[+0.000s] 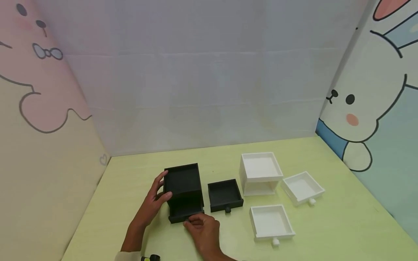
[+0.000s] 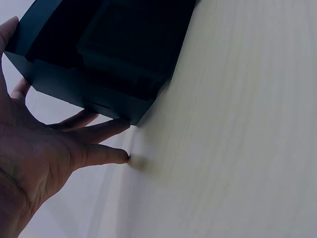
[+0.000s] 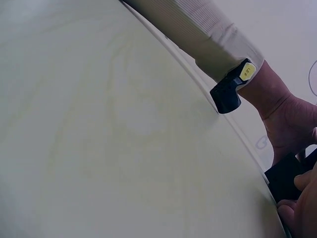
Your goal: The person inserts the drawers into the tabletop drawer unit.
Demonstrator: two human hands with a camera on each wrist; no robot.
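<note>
Black, the cabinet [image 1: 182,180] stands left of the middle of the pale yellow table [image 1: 130,181] in my head view. Its open front faces near and its long axis runs far to near, the far end leaning slightly left. A black drawer [image 1: 186,211] sits in the lower opening, its front toward the near side. I see the left hand [image 1: 153,203] hold the cabinet's left side between thumb and spread fingers, while the right hand [image 1: 205,232] pinches the drawer front and covers its near right part. Just right of the cabinet lies a loose black drawer [image 1: 225,195], knob near. Farther right stands a white cabinet [image 1: 262,166], opening near, with one white drawer [image 1: 303,188] at its right, knob turned near, and a second white drawer [image 1: 272,222] on its near side, knob near.

From the left wrist I get the cabinet slanted, its opening in view and dark inside; fingertips touch its side, and the lowest finger sticks out clear.

The right wrist gives me mostly bare tabletop. At the right edge, right-hand fingers overlap a black piece; beyond, a black device [image 3: 229,90] with a yellow label sits at the left cuff [image 3: 223,44].
</note>
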